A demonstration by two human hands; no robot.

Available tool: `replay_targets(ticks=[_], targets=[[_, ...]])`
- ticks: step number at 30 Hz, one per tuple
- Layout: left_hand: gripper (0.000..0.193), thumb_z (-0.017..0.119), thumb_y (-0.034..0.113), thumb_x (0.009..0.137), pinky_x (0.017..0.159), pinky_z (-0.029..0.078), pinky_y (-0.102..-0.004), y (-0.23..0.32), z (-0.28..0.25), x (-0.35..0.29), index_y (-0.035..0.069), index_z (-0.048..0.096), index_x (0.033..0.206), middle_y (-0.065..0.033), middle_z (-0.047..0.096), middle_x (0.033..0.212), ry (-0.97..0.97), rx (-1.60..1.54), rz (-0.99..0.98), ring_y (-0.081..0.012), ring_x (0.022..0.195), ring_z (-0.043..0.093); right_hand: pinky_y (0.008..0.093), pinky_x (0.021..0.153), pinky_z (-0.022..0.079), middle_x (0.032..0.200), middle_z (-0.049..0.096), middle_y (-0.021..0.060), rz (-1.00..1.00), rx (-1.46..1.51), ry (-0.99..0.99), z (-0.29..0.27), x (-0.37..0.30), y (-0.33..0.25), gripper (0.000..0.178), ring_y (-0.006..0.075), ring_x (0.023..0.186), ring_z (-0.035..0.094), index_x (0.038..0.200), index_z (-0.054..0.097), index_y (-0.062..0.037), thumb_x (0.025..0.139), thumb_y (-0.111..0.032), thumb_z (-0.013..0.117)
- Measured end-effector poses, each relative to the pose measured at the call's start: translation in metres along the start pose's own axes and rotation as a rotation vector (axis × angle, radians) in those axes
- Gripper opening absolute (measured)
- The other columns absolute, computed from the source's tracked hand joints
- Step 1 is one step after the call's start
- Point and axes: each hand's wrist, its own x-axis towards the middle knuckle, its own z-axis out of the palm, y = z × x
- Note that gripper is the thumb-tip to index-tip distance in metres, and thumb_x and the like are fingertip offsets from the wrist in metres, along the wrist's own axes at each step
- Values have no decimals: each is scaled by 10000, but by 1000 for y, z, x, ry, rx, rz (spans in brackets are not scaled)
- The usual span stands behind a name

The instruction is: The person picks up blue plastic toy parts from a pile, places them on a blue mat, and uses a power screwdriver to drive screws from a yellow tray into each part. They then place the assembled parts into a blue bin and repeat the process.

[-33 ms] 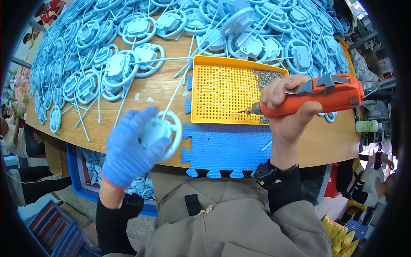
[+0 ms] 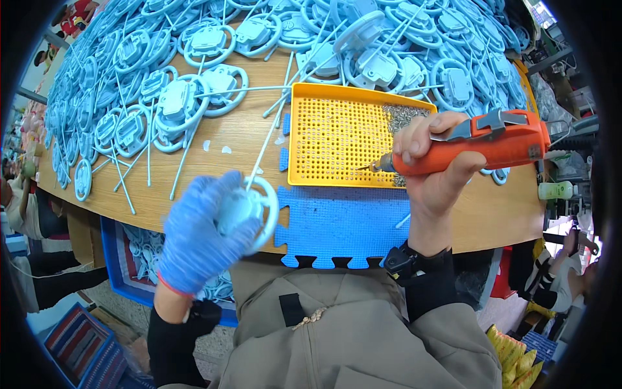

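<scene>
My left hand (image 2: 204,236), in a blue glove, is closed on a light-blue plastic ring part (image 2: 269,211) with a rounded housing in its middle and a thin rod pointing away from me. It holds the part above the table's near edge, left of a blue foam mat (image 2: 343,223). My bare right hand (image 2: 434,162) is wrapped round an orange electric screwdriver (image 2: 495,148). The screwdriver's bit points left, over a yellow perforated tray (image 2: 291,136). Small metal screws (image 2: 403,118) are heaped at the tray's right end, and many of its holes look filled.
A large heap of similar light-blue ring parts (image 2: 178,100) covers the far and left side of the table (image 2: 227,129), their rods sticking out. Below the left edge stands a blue crate (image 2: 116,266) with more parts. A green bottle (image 2: 557,190) is at right. Other people sit on both sides.
My left hand has shifted slightly toward me and to the right with the ring part. My right hand and the screwdriver are almost unmoved.
</scene>
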Motion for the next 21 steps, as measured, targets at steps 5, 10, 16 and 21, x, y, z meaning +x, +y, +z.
replay_targets(ticks=[5, 10, 16, 21], targets=[[541, 793, 251, 655, 673, 530, -389, 24, 33, -19, 28, 613, 1114, -174, 597, 992, -22, 85, -16, -326, 785, 641, 318, 545, 459, 692, 561, 77, -25, -39, -9, 0, 3, 8, 617, 190, 585, 536, 956, 501, -46, 752, -593, 698], [575, 776, 221, 685, 731, 545, -386, 45, 55, -32, 70, 581, 1205, -223, 568, 1130, -37, -124, 88, -377, 908, 636, 307, 528, 458, 693, 565, 80, -55, -36, -91, 2, 2, 8, 580, 186, 586, 541, 952, 501, -39, 772, -551, 706], [630, 792, 190, 621, 721, 498, -425, 30, 63, -22, 89, 558, 1198, -168, 571, 1122, -157, 162, 357, -331, 905, 601, 307, 513, 458, 694, 562, 81, -73, -86, -61, 13, -4, 4, 559, 178, 595, 547, 955, 498, -32, 791, -527, 699], [595, 730, 357, 685, 831, 385, -439, 21, 64, 6, 108, 575, 1203, -75, 603, 1041, -54, 23, 521, -261, 932, 565, 298, 512, 462, 686, 544, 66, -110, -84, -11, 30, -7, -31, 713, 171, 574, 532, 982, 497, -33, 740, -694, 608]])
